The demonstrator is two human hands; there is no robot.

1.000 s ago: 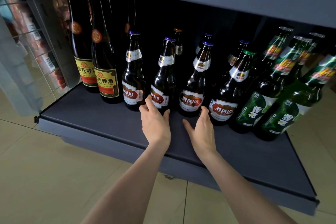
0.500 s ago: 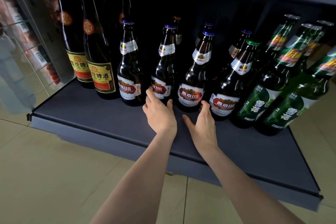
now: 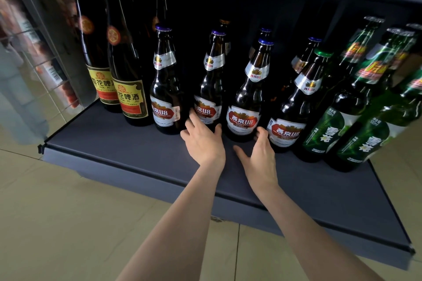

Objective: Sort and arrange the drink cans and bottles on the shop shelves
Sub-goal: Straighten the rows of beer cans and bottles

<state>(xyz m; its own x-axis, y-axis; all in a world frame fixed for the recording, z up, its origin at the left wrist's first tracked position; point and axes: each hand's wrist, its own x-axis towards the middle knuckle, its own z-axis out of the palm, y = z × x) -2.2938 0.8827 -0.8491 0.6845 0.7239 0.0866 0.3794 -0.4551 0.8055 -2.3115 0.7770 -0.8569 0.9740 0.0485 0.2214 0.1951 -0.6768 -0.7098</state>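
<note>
Both hands reaching at the front row of brown beer bottles on the bottom shelf.

Left hand (image 3: 203, 141) is sitting at the base of the second brown bottle (image 3: 209, 89), fingers loosely spread against its lower label, grip released, nothing clasped. Right hand (image 3: 260, 155) is lying just right of it, fingertips touching the foot of the third brown bottle (image 3: 249, 100), thumb out to the left, grip also released. Four red-label brown bottles are standing upright along the dark shelf (image 3: 127, 143); two tall yellow-label bottles (image 3: 129, 75) are standing to their left, green bottles (image 3: 338, 107) to the right, more rows behind in shadow. Tiled floor (image 3: 68, 223) is showing below.
</note>
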